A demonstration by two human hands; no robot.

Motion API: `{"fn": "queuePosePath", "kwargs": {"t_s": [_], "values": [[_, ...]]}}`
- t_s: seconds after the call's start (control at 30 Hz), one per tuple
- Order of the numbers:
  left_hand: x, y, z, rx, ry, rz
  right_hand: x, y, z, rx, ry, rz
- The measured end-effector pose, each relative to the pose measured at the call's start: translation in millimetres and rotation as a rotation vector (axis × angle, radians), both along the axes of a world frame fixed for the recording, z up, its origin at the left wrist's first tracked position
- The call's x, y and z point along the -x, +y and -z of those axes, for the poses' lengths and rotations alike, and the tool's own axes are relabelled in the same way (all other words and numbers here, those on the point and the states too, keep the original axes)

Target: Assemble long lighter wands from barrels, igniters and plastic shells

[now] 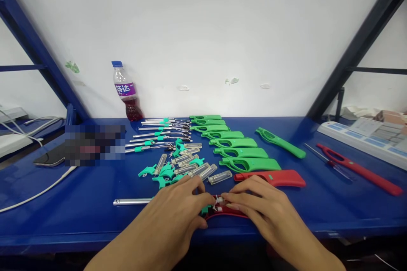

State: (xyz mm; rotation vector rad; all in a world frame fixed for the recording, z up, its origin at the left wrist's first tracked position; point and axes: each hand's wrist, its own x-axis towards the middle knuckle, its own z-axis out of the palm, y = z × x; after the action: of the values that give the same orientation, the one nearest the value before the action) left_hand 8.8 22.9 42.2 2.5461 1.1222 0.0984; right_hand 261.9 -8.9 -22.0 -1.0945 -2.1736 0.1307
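A red lighter shell half (pixel 227 210) lies near the table's front edge, between my two hands. Its left end is gripped by my left hand (pixel 178 205), thumb below and fingertips over the top. My right hand (pixel 265 201) pinches small white parts inside the shell, its other fingers resting along it. A silver lighter tube (pixel 132 201) sticks out to the left, partly behind my left hand. Inside the shell a teal trigger (pixel 206 209) and white wires show. Just beyond my fingers lie another red shell half (pixel 291 178), clear fuel tanks (pixel 220 177) and loose teal triggers (pixel 166 170).
Several green shell halves (pixel 251 164) lie in a column, left of which are tubes with wires (pixel 149 136). To the right are a screwdriver (pixel 340 170), a long red shell piece (pixel 365 172) and a power strip (pixel 359 137). A drink bottle (pixel 125 91) stands by the wall.
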Motion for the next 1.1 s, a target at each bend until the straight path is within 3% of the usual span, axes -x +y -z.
{"fn": "queuePosePath", "kwargs": {"t_s": [0.63,1.1], "values": [[-1.6,-0.1,0.4,-0.087,0.067,0.045,1.2,-1.0,0.1,0.048,0.046,0.006],[-1.4,-2.5,3.7,-0.098,0.001,0.048,1.4,-2.2,0.1,0.044,0.055,0.001]]}}
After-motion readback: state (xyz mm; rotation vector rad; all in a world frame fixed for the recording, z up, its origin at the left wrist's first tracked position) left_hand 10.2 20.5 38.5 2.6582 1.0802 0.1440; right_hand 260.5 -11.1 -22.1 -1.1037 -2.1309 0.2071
